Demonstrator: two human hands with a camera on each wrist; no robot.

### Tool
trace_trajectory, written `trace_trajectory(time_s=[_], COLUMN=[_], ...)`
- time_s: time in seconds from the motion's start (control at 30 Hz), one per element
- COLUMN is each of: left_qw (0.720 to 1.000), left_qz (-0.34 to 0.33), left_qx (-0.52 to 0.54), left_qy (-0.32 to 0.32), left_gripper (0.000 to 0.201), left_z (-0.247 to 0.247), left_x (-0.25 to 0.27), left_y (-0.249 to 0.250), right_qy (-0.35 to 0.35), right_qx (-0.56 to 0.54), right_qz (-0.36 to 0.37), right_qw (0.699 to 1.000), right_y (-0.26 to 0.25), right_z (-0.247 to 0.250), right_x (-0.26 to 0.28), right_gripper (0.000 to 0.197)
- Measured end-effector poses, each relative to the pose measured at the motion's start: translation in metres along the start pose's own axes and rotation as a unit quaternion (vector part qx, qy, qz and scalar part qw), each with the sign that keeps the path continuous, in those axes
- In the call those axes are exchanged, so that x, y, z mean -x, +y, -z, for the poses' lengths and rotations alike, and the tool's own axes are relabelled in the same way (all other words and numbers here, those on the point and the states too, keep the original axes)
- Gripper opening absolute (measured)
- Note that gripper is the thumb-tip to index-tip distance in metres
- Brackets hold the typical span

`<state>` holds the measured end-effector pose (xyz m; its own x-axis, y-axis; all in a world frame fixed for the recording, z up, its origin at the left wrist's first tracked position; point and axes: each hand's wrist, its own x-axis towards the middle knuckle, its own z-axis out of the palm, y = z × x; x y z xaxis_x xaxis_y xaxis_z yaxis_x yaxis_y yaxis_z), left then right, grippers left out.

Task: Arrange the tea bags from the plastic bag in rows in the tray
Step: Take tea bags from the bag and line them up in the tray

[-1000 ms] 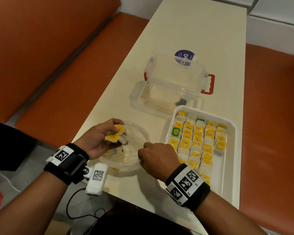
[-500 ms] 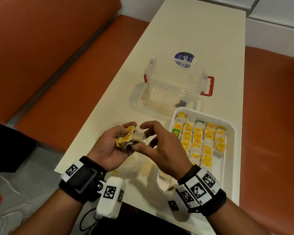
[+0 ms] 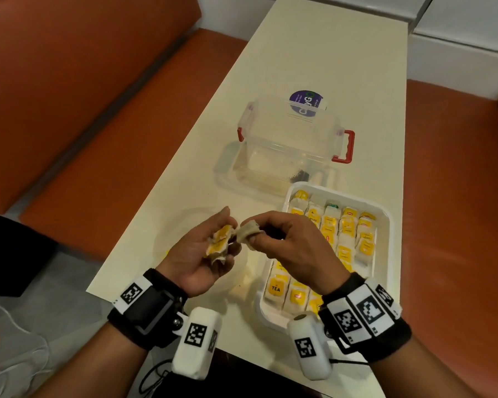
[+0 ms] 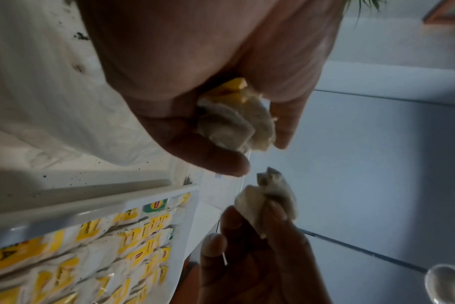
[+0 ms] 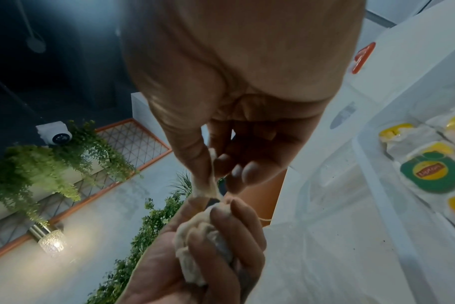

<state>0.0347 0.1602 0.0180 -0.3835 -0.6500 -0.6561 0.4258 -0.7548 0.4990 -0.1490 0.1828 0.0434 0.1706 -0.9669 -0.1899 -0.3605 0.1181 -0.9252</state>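
Note:
My left hand (image 3: 210, 251) is raised over the table, palm up, curled round a small bunch of tea bags (image 3: 219, 245) with yellow tags, seen also in the left wrist view as tea bags (image 4: 237, 125). My right hand (image 3: 273, 239) pinches a single pale tea bag (image 3: 249, 233) between thumb and fingers, right beside the bunch; the same tea bag (image 4: 266, 199) shows in the left wrist view. The white tray (image 3: 385, 254) lies to the right, filled with rows of yellow-tagged tea bags (image 3: 345, 239). A clear plastic bag (image 3: 184, 225) lies flat under my hands, mostly hidden.
A clear plastic box (image 3: 291, 147) with red latches stands just behind the tray, on its lid. The cream table (image 3: 314, 53) runs away from me between two orange benches (image 3: 84, 110). The table's near edge is under my wrists.
Both hands rose from the plastic bag on the table and came together. My right hand has taken one tea bag from the bunch and drawn it slightly to the right.

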Motion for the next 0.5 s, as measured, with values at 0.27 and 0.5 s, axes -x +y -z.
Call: trace_trajectory(time_s=[0.27, 0.5], left_qw=[0.988, 0.991], left_qz=[-0.021, -0.023], left_qx=[-0.15, -0.11], left_qy=[-0.038, -0.075], left_gripper=[0.031, 0.009], left_z=[-0.028, -0.05], left_x=[-0.003, -0.013], left_y=[-0.014, -0.028], right_qy=[-0.001, 0.034], right_qx=[-0.042, -0.057], right_qz=[-0.05, -0.084], right_qw=[0.998, 0.994], right_y=[-0.004, 0.006], right_z=[0.034, 0.058], right_x=[0.009, 0.026], right_gripper=[0.033, 0.012])
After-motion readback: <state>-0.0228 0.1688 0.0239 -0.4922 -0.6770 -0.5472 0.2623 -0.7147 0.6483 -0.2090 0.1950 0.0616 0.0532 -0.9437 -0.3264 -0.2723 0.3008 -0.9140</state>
